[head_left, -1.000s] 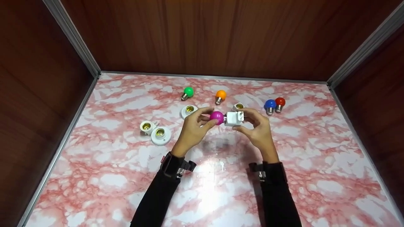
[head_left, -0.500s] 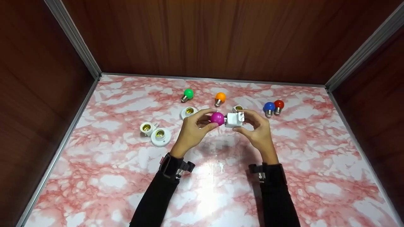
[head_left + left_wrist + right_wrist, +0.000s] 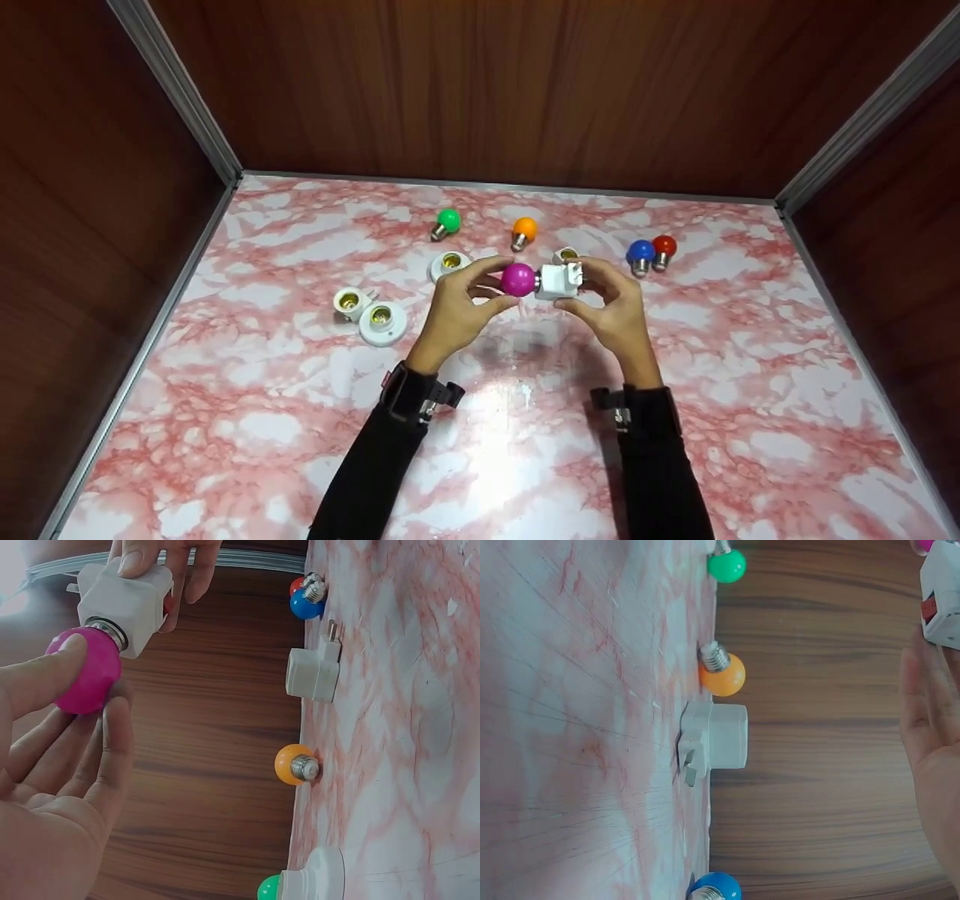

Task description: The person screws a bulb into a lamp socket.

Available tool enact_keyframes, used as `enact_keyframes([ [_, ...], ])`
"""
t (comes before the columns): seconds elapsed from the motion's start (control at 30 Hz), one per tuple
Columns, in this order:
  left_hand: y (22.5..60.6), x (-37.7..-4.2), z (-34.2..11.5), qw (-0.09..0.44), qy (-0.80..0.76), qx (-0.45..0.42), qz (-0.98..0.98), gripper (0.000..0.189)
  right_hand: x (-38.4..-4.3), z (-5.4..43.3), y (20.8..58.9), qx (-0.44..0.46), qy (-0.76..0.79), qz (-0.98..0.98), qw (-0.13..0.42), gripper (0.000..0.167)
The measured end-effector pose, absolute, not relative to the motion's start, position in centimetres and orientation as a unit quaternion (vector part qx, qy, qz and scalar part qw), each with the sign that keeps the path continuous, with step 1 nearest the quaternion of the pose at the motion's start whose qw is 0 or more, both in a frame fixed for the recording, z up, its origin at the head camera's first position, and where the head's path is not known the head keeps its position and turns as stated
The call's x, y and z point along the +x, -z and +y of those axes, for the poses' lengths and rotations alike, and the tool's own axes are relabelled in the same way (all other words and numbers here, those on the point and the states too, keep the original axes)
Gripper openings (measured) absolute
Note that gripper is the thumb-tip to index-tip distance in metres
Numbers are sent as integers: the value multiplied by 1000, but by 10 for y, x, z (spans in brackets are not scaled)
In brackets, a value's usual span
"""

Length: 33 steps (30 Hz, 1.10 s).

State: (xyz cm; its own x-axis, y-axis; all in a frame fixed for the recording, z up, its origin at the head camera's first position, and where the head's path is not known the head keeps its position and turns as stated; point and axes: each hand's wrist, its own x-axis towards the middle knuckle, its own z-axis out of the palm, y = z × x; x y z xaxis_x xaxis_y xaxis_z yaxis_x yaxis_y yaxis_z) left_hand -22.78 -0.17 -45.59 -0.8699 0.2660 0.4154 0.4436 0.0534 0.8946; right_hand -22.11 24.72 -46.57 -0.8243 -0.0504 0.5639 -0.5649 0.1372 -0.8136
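Observation:
My left hand (image 3: 459, 304) holds a magenta light bulb (image 3: 518, 280) between thumb and fingers. In the left wrist view the thumb lies across the bulb (image 3: 94, 675), with fingertips behind it. Its metal screw base (image 3: 109, 630) sits partly inside a white plug-in lamp socket (image 3: 556, 281). My right hand (image 3: 616, 307) grips that socket, thumb below and fingers above, with the plug prongs at its right end. The right wrist view catches only the socket's edge (image 3: 943, 600), a red switch on it, and part of the hand. Both hands are raised over the marbled table.
Behind the hands lie a green bulb (image 3: 448, 220), an orange bulb (image 3: 525, 229), a blue bulb (image 3: 641, 253) and a red bulb (image 3: 664, 245). Another plug-in socket (image 3: 724, 736) stands beyond the right hand. Round-base sockets (image 3: 382, 324) and a further socket (image 3: 349, 302) are left. Wood-grain walls enclose the table.
The magenta bulb has shifted very slightly right, along with the socket. My left thumb has slid from the bulb's front to its lower edge. The things on the table stay put.

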Motion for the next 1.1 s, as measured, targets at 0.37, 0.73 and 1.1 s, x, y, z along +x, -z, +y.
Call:
enact_keyframes([
  [0.37,453,-227,1,67,628,-225,-742,49,-222,248,464,204,-620,-727,211,59],
  [0.73,453,-223,2,88,614,-225,-751,47,-220,247,465,195,-620,-732,204,62],
  [1.1,453,-222,1,88,599,-237,-760,53,-219,247,464,200,-616,-735,200,62],
])
